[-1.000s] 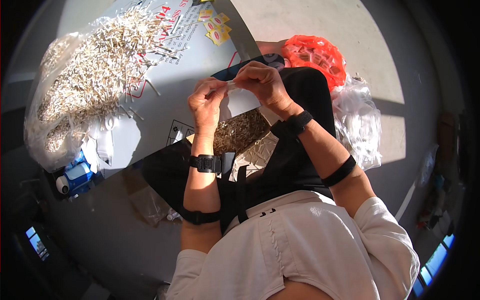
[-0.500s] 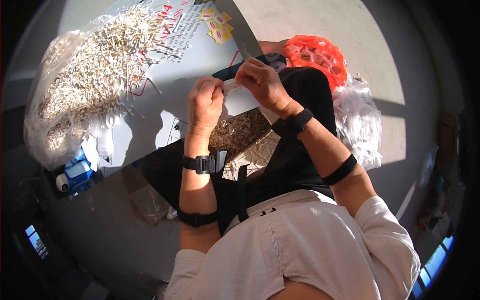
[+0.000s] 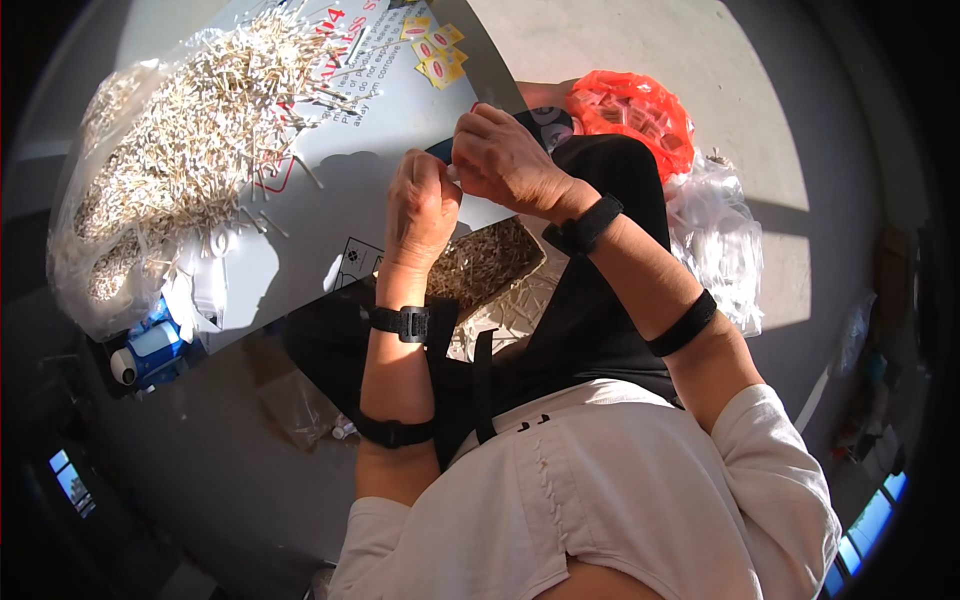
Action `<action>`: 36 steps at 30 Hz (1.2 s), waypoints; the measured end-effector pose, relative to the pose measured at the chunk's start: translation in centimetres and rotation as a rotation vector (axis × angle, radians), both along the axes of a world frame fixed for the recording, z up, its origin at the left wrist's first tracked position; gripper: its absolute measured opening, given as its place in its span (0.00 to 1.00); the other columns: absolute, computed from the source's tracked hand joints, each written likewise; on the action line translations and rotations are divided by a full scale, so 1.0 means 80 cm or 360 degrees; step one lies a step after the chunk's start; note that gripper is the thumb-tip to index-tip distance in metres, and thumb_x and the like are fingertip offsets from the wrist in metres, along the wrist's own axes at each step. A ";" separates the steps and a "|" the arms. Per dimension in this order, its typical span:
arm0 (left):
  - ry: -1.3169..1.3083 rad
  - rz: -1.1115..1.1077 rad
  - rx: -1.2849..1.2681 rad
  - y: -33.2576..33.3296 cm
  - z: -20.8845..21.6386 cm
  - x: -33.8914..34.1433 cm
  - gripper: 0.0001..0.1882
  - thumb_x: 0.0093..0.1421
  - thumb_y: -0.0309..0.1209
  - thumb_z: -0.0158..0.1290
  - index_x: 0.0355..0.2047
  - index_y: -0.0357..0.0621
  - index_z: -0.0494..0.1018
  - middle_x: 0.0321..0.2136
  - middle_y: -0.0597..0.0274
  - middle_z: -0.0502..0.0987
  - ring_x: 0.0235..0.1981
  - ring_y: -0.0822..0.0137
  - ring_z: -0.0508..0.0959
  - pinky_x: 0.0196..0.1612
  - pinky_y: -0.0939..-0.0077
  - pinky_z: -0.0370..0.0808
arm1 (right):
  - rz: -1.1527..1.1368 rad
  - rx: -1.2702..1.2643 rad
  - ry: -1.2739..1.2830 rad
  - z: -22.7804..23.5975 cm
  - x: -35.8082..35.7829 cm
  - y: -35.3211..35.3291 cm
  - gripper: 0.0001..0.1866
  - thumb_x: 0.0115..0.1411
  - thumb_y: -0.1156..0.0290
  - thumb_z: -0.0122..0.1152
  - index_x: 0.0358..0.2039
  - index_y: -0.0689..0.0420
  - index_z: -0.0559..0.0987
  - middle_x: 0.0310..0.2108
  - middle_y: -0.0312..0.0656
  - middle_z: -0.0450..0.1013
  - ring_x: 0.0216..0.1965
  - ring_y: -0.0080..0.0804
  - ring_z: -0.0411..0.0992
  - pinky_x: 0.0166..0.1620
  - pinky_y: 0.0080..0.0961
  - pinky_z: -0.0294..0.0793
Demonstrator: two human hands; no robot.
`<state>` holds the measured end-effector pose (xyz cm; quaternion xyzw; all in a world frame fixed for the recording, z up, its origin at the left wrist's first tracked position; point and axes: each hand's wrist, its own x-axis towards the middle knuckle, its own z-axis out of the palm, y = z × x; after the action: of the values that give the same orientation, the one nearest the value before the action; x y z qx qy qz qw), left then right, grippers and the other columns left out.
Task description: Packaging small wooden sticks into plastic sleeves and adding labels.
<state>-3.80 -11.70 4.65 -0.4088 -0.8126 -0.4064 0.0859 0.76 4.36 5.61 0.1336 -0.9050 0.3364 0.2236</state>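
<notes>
Both my hands, left hand [image 3: 420, 205] and right hand [image 3: 508, 165], pinch a small whitish piece [image 3: 453, 174]; I should press lightly and evenly, boxed cotton swabs [image 3: 486, 262] lying below.

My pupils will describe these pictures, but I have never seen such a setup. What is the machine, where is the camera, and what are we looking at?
There is no machine: these are a person's bare left hand and right hand, with black bands around the wrists and upper forearms. A wide fisheye camera on the person's head looks down, so straight edges bend.

On the grey tabletop lie a large heap of what look like cotton swabs, partly in a clear bag, and some yellow labels. More swabs sit in a box over the lap. To the right is a red bag.

The fingers of both hands meet at a small pale piece, too hidden to identify.
</notes>
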 end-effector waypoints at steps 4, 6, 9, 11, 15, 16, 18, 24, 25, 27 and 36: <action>0.0048 0.0004 0.0032 -0.003 -0.005 -0.003 0.08 0.54 0.17 0.50 0.29 0.38 0.62 0.27 0.49 0.68 0.28 0.44 0.72 0.30 0.53 0.70 | 0.0011 0.0098 0.0014 0.006 0.006 0.016 0.10 0.43 0.79 0.63 0.22 0.58 0.69 0.28 0.39 0.65 0.34 0.40 0.65 0.38 0.32 0.69; 0.0024 -0.0034 -0.0023 -0.003 -0.004 -0.001 0.08 0.53 0.17 0.49 0.29 0.38 0.61 0.27 0.49 0.68 0.28 0.44 0.72 0.30 0.53 0.70 | 0.0059 0.0037 -0.0030 0.011 0.012 0.026 0.10 0.43 0.80 0.63 0.23 0.58 0.69 0.28 0.40 0.65 0.34 0.40 0.65 0.38 0.32 0.69; 0.0005 -0.0038 -0.0013 -0.002 -0.002 -0.001 0.08 0.52 0.17 0.50 0.29 0.38 0.61 0.26 0.49 0.68 0.28 0.44 0.71 0.30 0.53 0.70 | 0.0084 -0.0018 -0.0052 0.012 0.019 0.037 0.10 0.43 0.80 0.62 0.23 0.59 0.69 0.27 0.40 0.65 0.35 0.41 0.66 0.38 0.32 0.69; 0.0008 -0.0028 -0.0007 -0.003 -0.002 -0.003 0.08 0.52 0.17 0.50 0.29 0.38 0.62 0.26 0.49 0.68 0.28 0.44 0.71 0.30 0.54 0.70 | -0.0013 0.0003 -0.0152 0.011 0.026 0.048 0.08 0.45 0.79 0.61 0.24 0.60 0.70 0.28 0.41 0.65 0.36 0.41 0.66 0.40 0.33 0.69; 0.0059 -0.0014 -0.0012 -0.010 -0.001 -0.006 0.08 0.51 0.17 0.49 0.28 0.39 0.62 0.25 0.51 0.68 0.28 0.46 0.72 0.30 0.55 0.70 | -0.0263 -0.0100 -0.0358 0.006 0.045 0.066 0.05 0.48 0.77 0.61 0.25 0.59 0.73 0.33 0.40 0.69 0.38 0.41 0.68 0.41 0.33 0.71; 0.0058 -0.0012 -0.0014 -0.010 -0.001 -0.005 0.08 0.51 0.17 0.49 0.28 0.39 0.62 0.25 0.51 0.68 0.28 0.46 0.72 0.30 0.55 0.70 | -0.0261 -0.0102 -0.0359 0.010 0.046 0.058 0.05 0.48 0.77 0.61 0.25 0.59 0.73 0.33 0.40 0.69 0.38 0.41 0.68 0.41 0.33 0.71; 0.0041 -0.0022 0.0042 -0.010 -0.002 -0.002 0.09 0.50 0.16 0.49 0.28 0.39 0.62 0.26 0.53 0.68 0.28 0.47 0.72 0.30 0.55 0.71 | -0.0208 -0.0504 -0.0261 0.013 0.041 0.034 0.06 0.53 0.77 0.64 0.29 0.61 0.74 0.34 0.39 0.70 0.43 0.37 0.69 0.46 0.31 0.70; 0.0139 -0.0057 0.0048 0.004 0.018 0.005 0.08 0.48 0.17 0.53 0.26 0.40 0.66 0.27 0.57 0.70 0.31 0.53 0.74 0.32 0.59 0.73 | -0.0151 -0.0540 -0.0305 -0.011 0.037 0.016 0.06 0.57 0.79 0.61 0.34 0.58 0.74 0.34 0.40 0.70 0.34 0.35 0.73 0.36 0.26 0.72; 0.0140 -0.0052 0.0046 0.005 0.019 0.005 0.08 0.48 0.17 0.53 0.26 0.40 0.66 0.27 0.57 0.70 0.31 0.53 0.74 0.32 0.59 0.73 | -0.0155 -0.0473 -0.0222 -0.011 0.035 0.014 0.06 0.57 0.80 0.61 0.33 0.59 0.73 0.33 0.41 0.70 0.34 0.38 0.73 0.36 0.27 0.72; 0.0129 -0.0061 -0.0014 0.009 0.020 0.005 0.07 0.49 0.17 0.54 0.26 0.38 0.67 0.29 0.57 0.71 0.32 0.52 0.75 0.34 0.60 0.73 | -0.0159 -0.0406 -0.0140 -0.012 0.034 0.010 0.06 0.57 0.80 0.60 0.32 0.60 0.72 0.33 0.41 0.69 0.33 0.40 0.72 0.36 0.28 0.72; 0.0051 -0.0069 -0.0144 -0.006 0.013 -0.008 0.06 0.46 0.16 0.50 0.24 0.37 0.66 0.27 0.53 0.69 0.30 0.49 0.73 0.32 0.59 0.74 | -0.0194 -0.0263 -0.0257 -0.013 0.041 0.006 0.07 0.58 0.80 0.58 0.33 0.60 0.69 0.31 0.43 0.67 0.30 0.41 0.72 0.32 0.31 0.72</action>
<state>-4.43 -12.18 5.68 -0.4363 -0.8196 -0.3644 0.0714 4.01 4.85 4.57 0.0319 -0.8956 0.4054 0.1804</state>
